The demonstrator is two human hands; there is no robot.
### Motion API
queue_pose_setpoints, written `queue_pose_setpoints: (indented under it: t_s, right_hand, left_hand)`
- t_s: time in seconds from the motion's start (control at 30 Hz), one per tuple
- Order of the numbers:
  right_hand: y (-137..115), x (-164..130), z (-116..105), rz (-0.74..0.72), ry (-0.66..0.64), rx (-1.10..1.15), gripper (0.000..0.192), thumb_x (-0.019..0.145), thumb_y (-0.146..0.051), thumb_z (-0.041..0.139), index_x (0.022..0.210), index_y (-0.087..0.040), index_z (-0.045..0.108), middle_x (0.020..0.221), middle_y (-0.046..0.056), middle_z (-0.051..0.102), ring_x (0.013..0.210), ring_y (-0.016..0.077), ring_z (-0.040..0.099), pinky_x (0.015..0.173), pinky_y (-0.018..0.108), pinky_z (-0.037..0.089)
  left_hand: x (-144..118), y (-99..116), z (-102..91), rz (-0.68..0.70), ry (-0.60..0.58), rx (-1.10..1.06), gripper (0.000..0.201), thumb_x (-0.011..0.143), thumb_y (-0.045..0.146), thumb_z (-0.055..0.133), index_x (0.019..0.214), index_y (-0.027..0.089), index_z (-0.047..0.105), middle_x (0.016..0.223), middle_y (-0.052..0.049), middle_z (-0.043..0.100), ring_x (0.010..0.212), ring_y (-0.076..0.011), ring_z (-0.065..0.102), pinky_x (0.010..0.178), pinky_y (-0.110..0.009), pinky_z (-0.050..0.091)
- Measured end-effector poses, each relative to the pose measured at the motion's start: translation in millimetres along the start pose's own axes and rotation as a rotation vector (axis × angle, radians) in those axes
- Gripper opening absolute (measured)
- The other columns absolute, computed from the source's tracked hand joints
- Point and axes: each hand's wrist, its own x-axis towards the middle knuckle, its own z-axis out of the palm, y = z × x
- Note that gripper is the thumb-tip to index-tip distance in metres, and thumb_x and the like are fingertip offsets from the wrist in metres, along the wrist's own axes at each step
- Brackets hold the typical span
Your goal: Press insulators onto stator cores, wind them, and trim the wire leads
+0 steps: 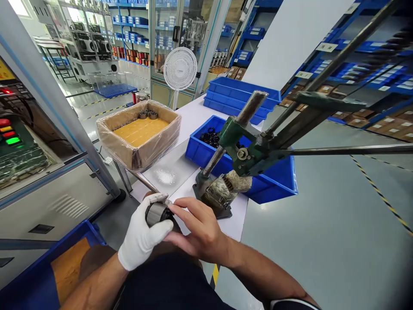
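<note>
Head view: workstation at the near edge of a white tabletop (193,116), hands low in centre frame.
Left hand (143,234): white-gloved; grip closed around a small dark cylindrical part (157,213), thumb under it, fingers curled over the top.
Right hand (200,228): bare; fingertips (172,209) resting on the right end of the same part; not wrapped around it, fingers extended and lightly bent.
Cylindrical part: held between both hands just above the near tabletop edge, close in front of the press base; details of its surface too small to tell.
Hand press (248,146): green lever press standing on the tabletop just beyond the hands; long handle (338,56) running up to the right; steel column (232,133) tilted in view.
Press base (214,193): carries a wound, pale wrapped workpiece (230,185) under the ram.
Blue bin (274,176): directly behind the press, holding dark ring-shaped parts (211,137) at its far end.
Cardboard box (140,133): left on the tabletop, lined with clear plastic film, yellow sheet inside, a few metal rings (147,114) at the back.
Stacked blue trays (241,97): far end of the tabletop.
White fan (180,69): behind the box, facing the camera.
Control panel (9,133): far left, red and green lamps lit.
</note>
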Motion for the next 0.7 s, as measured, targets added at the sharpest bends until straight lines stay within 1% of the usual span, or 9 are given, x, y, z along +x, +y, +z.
queue_pose_setpoints:
  t_s: [0.1,0.17,0.27,0.33,0.43,0.5,0.57,0.63,0.7]
  right_hand:
    - [-2,9,2,-0.079,0.067,0.131,0.058,0.088,-0.052,0.067,0.122,-0.006,0.056,0.101,0.017,0.064,0.098,0.0235,0.063,0.083,0.037,0.056]
    - [-4,17,4,-0.161,0.091,0.193,0.059,0.089,-0.052,0.065,0.122,-0.005,0.055,0.101,0.017,0.064,0.102,0.0252,0.063,0.086,0.04,0.056]
    - [-9,23,9,-0.234,0.049,0.25,0.054,0.091,-0.051,0.062,0.117,-0.004,0.056,0.095,0.016,0.066,0.097,0.0246,0.065,0.081,0.038,0.056]
    - [-13,22,14,-0.248,0.028,0.314,0.052,0.091,-0.051,0.061,0.111,-0.003,0.058,0.087,0.013,0.066,0.086,0.0218,0.066,0.072,0.035,0.055]
    - [-16,13,23,-0.207,0.092,0.43,0.049,0.091,-0.051,0.061,0.105,-0.005,0.061,0.078,0.009,0.064,0.072,0.0177,0.064,0.062,0.031,0.05]
    - [-12,9,27,-0.189,0.157,0.5,0.048,0.09,-0.051,0.062,0.103,-0.005,0.062,0.076,0.008,0.063,0.07,0.0165,0.064,0.06,0.03,0.049]
    - [0,9,28,-0.207,0.207,0.495,0.046,0.091,-0.048,0.061,0.105,-0.004,0.062,0.079,0.01,0.064,0.072,0.017,0.064,0.062,0.03,0.05]
    - [17,13,21,-0.233,0.203,0.337,0.045,0.093,-0.045,0.059,0.107,-0.003,0.061,0.088,0.015,0.066,0.083,0.0214,0.066,0.069,0.034,0.054]
    - [32,21,5,-0.241,0.17,0.099,0.045,0.095,-0.044,0.056,0.11,-0.002,0.06,0.099,0.02,0.066,0.098,0.0275,0.066,0.079,0.041,0.055]
  left_hand:
    - [-3,-6,6.2,-0.045,-0.076,-0.034,0.054,0.07,0.049,0.077,0.117,0.024,0.064,0.107,-0.006,0.071,0.1,-0.0281,0.067,0.09,-0.04,0.056]
    - [-8,-11,6.6,-0.091,-0.119,-0.045,0.045,0.077,0.057,0.07,0.111,0.027,0.07,0.081,-0.004,0.07,0.075,-0.0257,0.067,0.072,-0.039,0.058]
    - [-20,-20,-0.7,-0.27,-0.179,-0.026,0.041,0.089,0.061,0.049,0.096,0.031,0.076,0.047,-0.001,0.044,0.044,-0.0215,0.05,0.051,-0.039,0.051]
    - [-31,-29,-6.6,-0.421,-0.231,-0.025,0.044,0.092,0.06,0.04,0.092,0.034,0.077,0.043,0.0,0.036,0.041,-0.0224,0.049,0.049,-0.039,0.049]
    - [-49,-41,-6.4,-0.521,-0.25,-0.028,0.043,0.092,0.058,0.039,0.098,0.038,0.077,0.046,-0.002,0.049,0.05,-0.0266,0.058,0.056,-0.042,0.051]
    - [-54,-44,0.9,-0.46,-0.224,0.007,0.036,0.091,0.055,0.046,0.105,0.041,0.075,0.053,-0.002,0.059,0.054,-0.0272,0.061,0.057,-0.043,0.052]
    - [-42,-39,10.6,-0.289,-0.191,0.107,0.032,0.092,0.049,0.05,0.112,0.04,0.073,0.057,-0.001,0.062,0.053,-0.0249,0.06,0.054,-0.04,0.051]
    - [-11,-28,19.1,-0.043,-0.131,0.307,0.031,0.092,0.042,0.052,0.115,0.035,0.071,0.062,-0.001,0.064,0.052,-0.0213,0.059,0.055,-0.036,0.052]
    - [36,-17,24.7,0.176,-0.042,0.516,0.035,0.089,0.039,0.058,0.121,0.028,0.067,0.079,-0.002,0.07,0.066,-0.0198,0.065,0.07,-0.035,0.057]
